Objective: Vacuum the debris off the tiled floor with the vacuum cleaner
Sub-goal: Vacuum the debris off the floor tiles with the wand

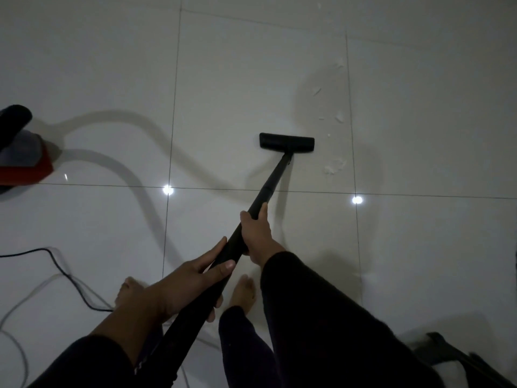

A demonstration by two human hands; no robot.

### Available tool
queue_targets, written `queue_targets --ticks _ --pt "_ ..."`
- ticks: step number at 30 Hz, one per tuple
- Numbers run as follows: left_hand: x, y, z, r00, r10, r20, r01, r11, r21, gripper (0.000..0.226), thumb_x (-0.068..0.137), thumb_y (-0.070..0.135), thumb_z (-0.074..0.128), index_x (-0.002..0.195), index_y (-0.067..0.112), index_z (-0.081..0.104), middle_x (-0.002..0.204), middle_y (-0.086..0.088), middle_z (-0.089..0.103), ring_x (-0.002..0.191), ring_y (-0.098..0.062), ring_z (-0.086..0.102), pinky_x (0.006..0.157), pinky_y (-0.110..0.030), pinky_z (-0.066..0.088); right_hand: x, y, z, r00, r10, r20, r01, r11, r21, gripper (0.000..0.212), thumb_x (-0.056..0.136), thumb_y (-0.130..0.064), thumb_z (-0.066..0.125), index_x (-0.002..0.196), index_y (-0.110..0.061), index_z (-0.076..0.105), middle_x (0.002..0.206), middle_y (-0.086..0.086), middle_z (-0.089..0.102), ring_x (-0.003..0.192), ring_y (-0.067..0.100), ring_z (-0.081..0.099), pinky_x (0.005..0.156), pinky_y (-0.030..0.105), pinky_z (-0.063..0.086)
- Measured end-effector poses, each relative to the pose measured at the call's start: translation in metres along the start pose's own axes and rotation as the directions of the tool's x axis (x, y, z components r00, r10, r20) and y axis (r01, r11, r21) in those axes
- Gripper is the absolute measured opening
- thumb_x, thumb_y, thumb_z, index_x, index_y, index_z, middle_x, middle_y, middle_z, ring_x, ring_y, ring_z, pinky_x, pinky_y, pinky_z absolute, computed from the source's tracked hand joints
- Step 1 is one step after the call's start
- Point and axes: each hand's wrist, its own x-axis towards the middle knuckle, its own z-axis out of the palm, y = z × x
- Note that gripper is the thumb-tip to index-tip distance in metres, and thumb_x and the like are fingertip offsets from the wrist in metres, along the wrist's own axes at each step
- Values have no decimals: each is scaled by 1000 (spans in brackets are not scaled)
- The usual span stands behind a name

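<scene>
A black vacuum wand point(275, 175) slants from my hands up to a flat black floor head point(286, 142) resting on the white tiled floor point(251, 79). My right hand point(256, 232) grips the wand higher up; my left hand point(195, 278) is wrapped around it lower down, nearer my body. Pale scraps of debris point(334, 166) lie just right of the floor head, with more bits point(340, 117) scattered further up along the grout line. The red vacuum body point(25, 163) sits at the left edge.
A black power cord point(61, 271) and a pale hose or cable point(16, 309) loop over the floor at lower left. My bare feet point(243, 292) stand below the hands. A dark object point(453, 357) fills the bottom right corner. Ceiling lights reflect on the tiles.
</scene>
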Motion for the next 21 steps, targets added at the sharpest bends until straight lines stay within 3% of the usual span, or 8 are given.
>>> queue_targets --ticks 3,6,11,21 --pt "7 4 4 1000 10 -20 -10 1000 7 71 86 43 52 146 45 13 69 -11 61 51 -15 61 53 -28 51 5 -7 -5 1000 -3 2 3 1000 5 72 95 -30 44 149 -48 -1 112 1 47 105 27 55 82 45 51" --pt "8 9 8 1000 10 -18 -10 1000 24 75 82 46 54 145 46 15 71 -11 60 54 -16 61 55 -29 51 4 -9 -11 1000 7 -10 -7 1000 14 72 96 -29 43 149 -47 -1 103 0 45 99 25 53 78 43 50" --pt "-3 15 10 999 -28 26 26 996 88 68 87 42 54 144 49 16 66 -11 61 48 -16 60 52 -27 51 -9 -3 -22 999 28 -43 -24 996 90 71 97 -27 42 149 -48 -1 107 1 46 84 19 52 56 33 45" --pt "-18 4 19 986 -73 151 44 981 187 77 81 47 55 144 50 11 56 -4 64 52 -22 61 55 -28 52 -38 31 -32 987 104 -123 -86 985 149 71 96 -30 42 148 -49 -3 115 3 46 101 28 56 58 34 48"
